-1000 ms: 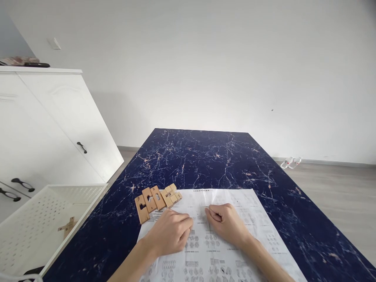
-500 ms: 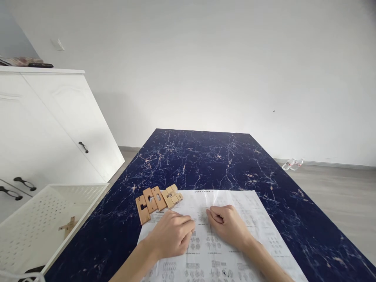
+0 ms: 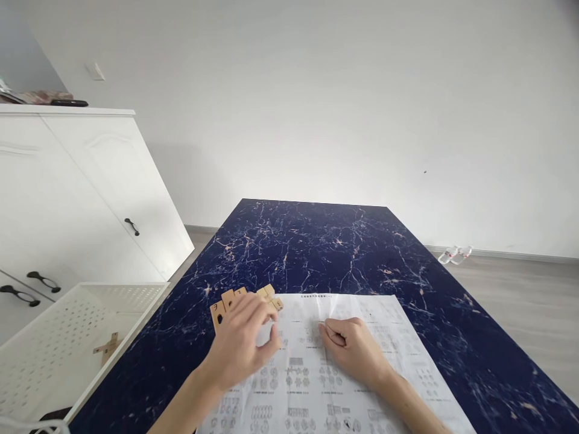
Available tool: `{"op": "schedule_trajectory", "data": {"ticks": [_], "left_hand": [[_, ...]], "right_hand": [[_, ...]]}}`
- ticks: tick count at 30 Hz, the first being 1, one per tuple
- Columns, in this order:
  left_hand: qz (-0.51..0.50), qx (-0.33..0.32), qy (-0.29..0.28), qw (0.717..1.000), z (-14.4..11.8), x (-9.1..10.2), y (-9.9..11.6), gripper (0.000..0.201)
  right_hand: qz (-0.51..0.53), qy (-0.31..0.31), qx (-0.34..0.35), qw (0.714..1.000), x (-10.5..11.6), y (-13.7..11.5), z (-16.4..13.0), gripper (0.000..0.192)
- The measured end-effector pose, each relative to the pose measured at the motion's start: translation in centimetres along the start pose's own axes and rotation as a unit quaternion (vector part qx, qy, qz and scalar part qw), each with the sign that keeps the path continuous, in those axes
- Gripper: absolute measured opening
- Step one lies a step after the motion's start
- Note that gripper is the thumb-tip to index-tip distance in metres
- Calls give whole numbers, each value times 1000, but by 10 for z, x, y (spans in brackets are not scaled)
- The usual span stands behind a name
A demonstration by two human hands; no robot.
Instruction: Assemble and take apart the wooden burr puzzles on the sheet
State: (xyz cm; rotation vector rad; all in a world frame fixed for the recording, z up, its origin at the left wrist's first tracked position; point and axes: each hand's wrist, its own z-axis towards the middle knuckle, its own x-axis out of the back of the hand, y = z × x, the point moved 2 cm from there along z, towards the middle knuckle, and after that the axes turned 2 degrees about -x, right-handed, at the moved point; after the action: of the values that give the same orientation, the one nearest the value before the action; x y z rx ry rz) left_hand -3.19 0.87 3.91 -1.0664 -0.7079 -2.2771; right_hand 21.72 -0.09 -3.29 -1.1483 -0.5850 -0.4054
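A large printed sheet (image 3: pixel 312 343) with rows of small line drawings lies on the dark blue marbled table (image 3: pixel 298 241). My left hand (image 3: pixel 242 337) hovers over its left side, fingers curved with the thumb held apart, and nothing shows between them. Beneath and beyond that hand are flat notched wooden puzzle pieces (image 3: pixel 218 312), some with numbers written on them, partly hidden by the fingers. Paler wooden pieces (image 3: pixel 268 292) sit just past the fingertips. My right hand (image 3: pixel 353 349) rests on the sheet as a loose fist, with no object visible in it.
At the left stands a white perforated basket (image 3: pixel 122 295) with a wooden cross-shaped piece (image 3: pixel 108 346) inside. Behind it is a white cabinet (image 3: pixel 90 181) with black handles. Clear plastic bottles (image 3: pixel 455 255) are on the floor by the wall, right of the table.
My left hand has moved left and up from the sheet, over the wooden pieces, and its thumb has parted from the fingers. My right hand has stayed in place.
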Motion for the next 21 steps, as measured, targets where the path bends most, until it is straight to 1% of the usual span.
{"op": "schedule_trajectory", "data": {"ticks": [1, 3, 5, 7, 9, 11, 14, 17, 21], "left_hand": [[21, 31, 9, 999, -3, 5, -8, 3], [60, 82, 17, 995, -12, 12, -27, 34], [84, 107, 17, 991, -26, 14, -46, 62], [96, 127, -11, 987, -39, 11, -62, 78], [103, 132, -24, 986, -48, 6, -72, 87], [101, 141, -37, 984, -53, 1, -77, 85], [93, 155, -41, 983, -53, -2, -78, 74], [89, 156, -32, 983, -51, -2, -77, 66], [87, 150, -30, 984, -50, 1, -74, 62]], "right_hand": [[0, 1, 1, 1000, 0, 0, 0, 43], [-2, 3, 1, 1000, 0, 0, 0, 43], [-7, 4, 1, 1000, -1, 1, 0, 43], [-11, 5, 1, 1000, -2, 2, 0, 44], [-14, 6, 2, 1000, -3, 4, 0, 44], [-14, 7, 2, 1000, -3, 4, 0, 44], [-14, 6, 4, 1000, -3, 3, 0, 44], [-15, 5, 5, 1000, -1, 2, 0, 44], [-14, 6, 3, 1000, 0, 2, 0, 44]]}}
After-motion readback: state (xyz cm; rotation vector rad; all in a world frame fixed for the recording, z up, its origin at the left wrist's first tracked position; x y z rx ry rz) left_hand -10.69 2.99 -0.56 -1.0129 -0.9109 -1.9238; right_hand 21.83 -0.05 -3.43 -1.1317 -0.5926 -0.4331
